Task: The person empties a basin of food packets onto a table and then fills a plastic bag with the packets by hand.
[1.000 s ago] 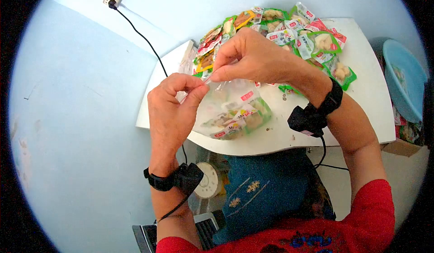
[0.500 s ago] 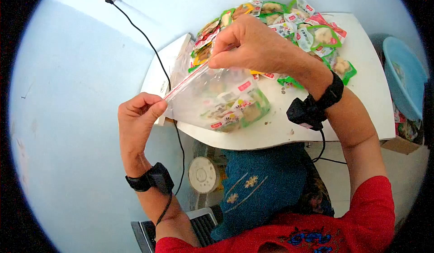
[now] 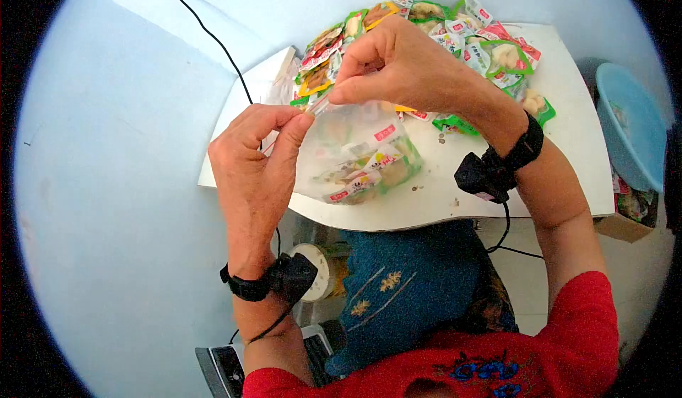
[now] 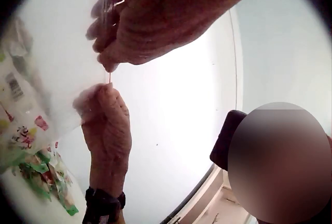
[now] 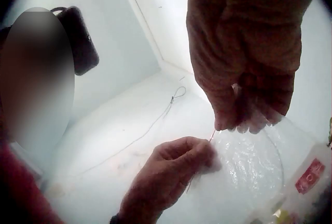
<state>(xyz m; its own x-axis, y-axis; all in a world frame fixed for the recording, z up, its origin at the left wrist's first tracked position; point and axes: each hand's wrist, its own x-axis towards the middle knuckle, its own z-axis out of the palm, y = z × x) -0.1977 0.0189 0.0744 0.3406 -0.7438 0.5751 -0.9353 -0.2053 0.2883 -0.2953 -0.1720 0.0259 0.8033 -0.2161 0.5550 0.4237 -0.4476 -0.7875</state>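
A clear zip bag [image 3: 334, 135] with a red line along its top edge hangs between both hands over the front of the table. Small snack packets [image 3: 369, 176] in white and green wrapping lie in its lower part. My left hand [image 3: 252, 153] pinches the zip edge between thumb and forefinger. Close beside it, my right hand [image 3: 408, 67] pinches the same edge a little higher. From the left wrist view, the red line [image 4: 110, 77] runs between the fingertips of the two hands. The right wrist view has the bag's clear film [image 5: 241, 156] below the right fingertips.
A heap of sealed snack packets [image 3: 508, 57] covers the back of the white table [image 3: 568, 149]. At the right stands a blue basin [image 3: 629, 128] above a cardboard box [image 3: 625, 227]. A black cable [image 3: 209, 35] hangs from the wall socket at the left.
My left hand first slid down and left along the zip edge, stretching it straight, then came back up beside the right hand. The right hand stayed nearly in place, still pinching the edge.
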